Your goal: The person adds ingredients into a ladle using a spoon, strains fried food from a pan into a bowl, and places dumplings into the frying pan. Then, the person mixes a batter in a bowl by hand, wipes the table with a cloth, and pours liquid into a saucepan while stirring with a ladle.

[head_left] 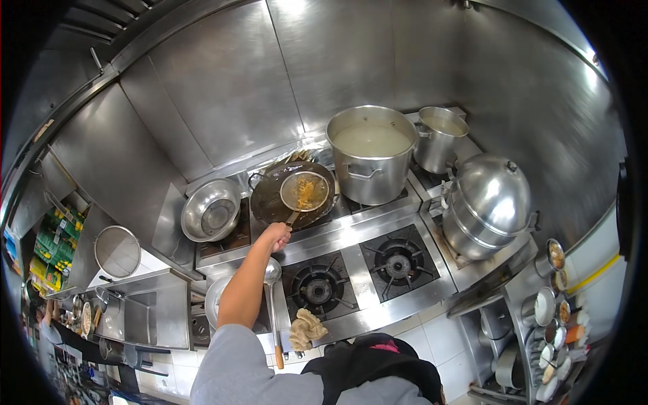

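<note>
My left hand (277, 235) is closed around the handle of a round mesh strainer (290, 192), which is over a dark wok (270, 206) on the back burners. Golden-orange bits (307, 193) lie in the strainer's mesh. Left of the wok sits a wide steel bowl (210, 210). Below my left hand, a long ladle (273, 297) with a wooden handle end lies across the front of the stove, beside a crumpled tan cloth (307, 329). Out of sight is my right hand.
A tall stockpot (372, 177) of pale liquid stands right of the wok, with a smaller pot (437, 150) behind. A domed steamer (487, 202) occupies the right corner. Two gas burners (318, 290) are in front. At far left, another person (57, 334) stands near a sink (140, 317).
</note>
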